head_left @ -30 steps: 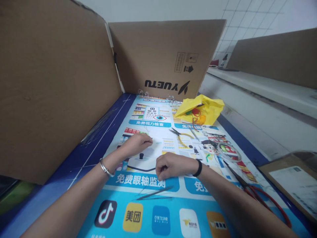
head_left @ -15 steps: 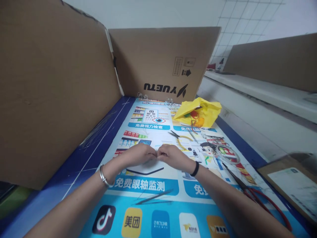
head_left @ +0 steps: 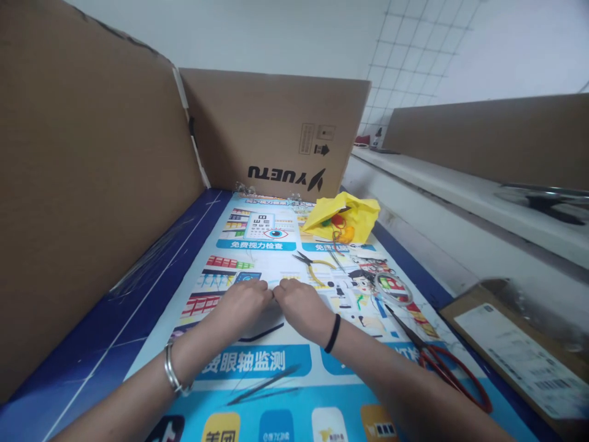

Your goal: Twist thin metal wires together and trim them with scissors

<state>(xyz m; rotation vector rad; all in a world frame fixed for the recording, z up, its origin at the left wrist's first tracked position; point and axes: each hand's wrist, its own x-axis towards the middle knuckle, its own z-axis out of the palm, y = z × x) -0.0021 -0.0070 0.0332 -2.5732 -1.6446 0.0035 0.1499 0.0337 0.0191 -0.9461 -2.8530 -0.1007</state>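
My left hand [head_left: 248, 302] and my right hand [head_left: 301, 305] meet over the middle of the printed sheet [head_left: 276, 265], fingers curled and fingertips pinched together. Whatever sits between the fingertips is too small or too hidden to make out. Just beyond my right hand lie pliers [head_left: 315, 264] with yellow handles, their jaws apart. Several thin dark strands [head_left: 264, 387] rest on the sheet in front of my wrists. Scissors [head_left: 432, 353] with red handles lie by my right forearm, near a roll of clear tape or wire [head_left: 393, 287].
A yellow bag [head_left: 363, 216] with red, green and orange bits inside stands at the back right. Cardboard panels rise at the left [head_left: 92, 184] and back [head_left: 271, 129]. A cardboard package [head_left: 519, 350] with a white label lies at the right, below a white ledge [head_left: 442, 178].
The camera view has turned a little right and upward, so the scene sits further left. My hands stay pinched together at about the same place over the sheet.
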